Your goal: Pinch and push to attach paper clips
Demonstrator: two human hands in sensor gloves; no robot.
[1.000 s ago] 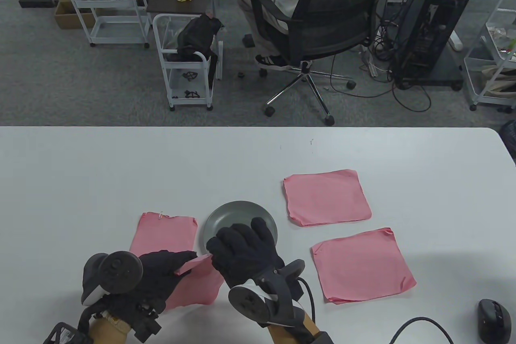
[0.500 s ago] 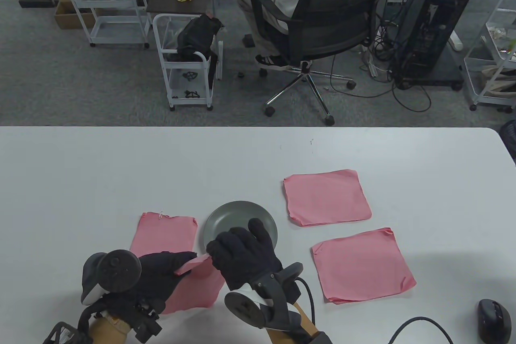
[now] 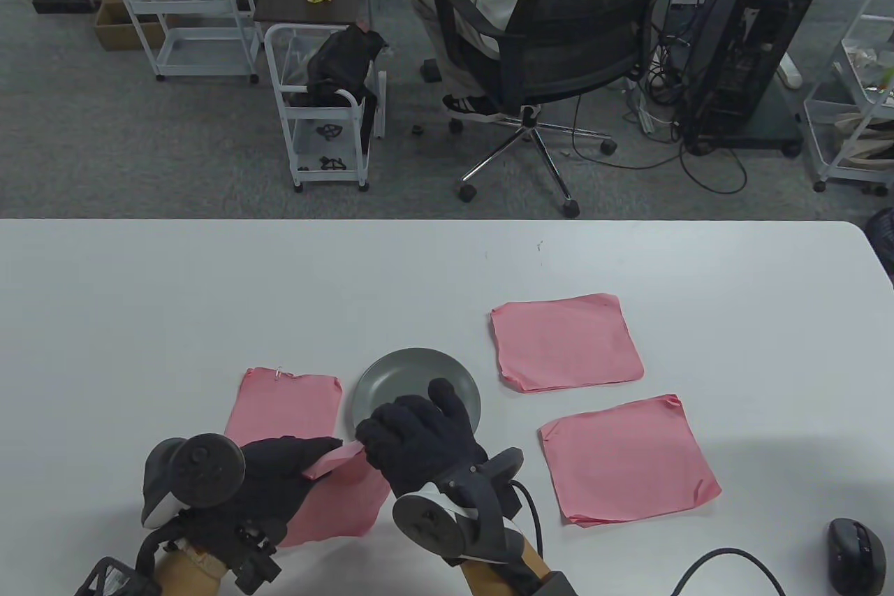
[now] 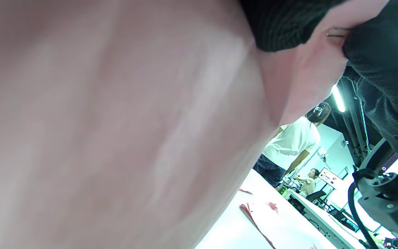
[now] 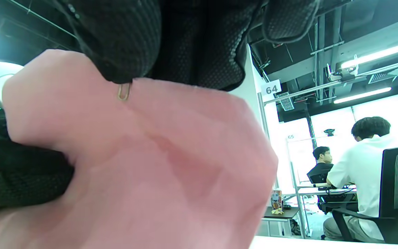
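Paper clip (image 5: 123,92): on the top edge of the held pink sheet (image 3: 335,502), its upper end hidden under the right fingertips (image 5: 123,41).
Held pink sheet: raised off the table (image 3: 209,295) at its far edge, between both hands, near the front edge.
Right hand (image 3: 422,439): grip curled, pinching the clip and the sheet's edge.
Left hand (image 3: 276,474): grip pinching the same edge just beside it.
Grey plate (image 3: 401,383): just beyond the right hand.
Clipped pink sheet (image 3: 283,407): left of the plate, flat.
Other pink sheets: two, (image 3: 566,342) and (image 3: 628,460), to the right.
Mouse (image 3: 853,553): front right corner.

A black mouse (image 3: 853,553) sits at the table's (image 3: 209,288) near-right corner (an office chair (image 3: 559,37) beyond).
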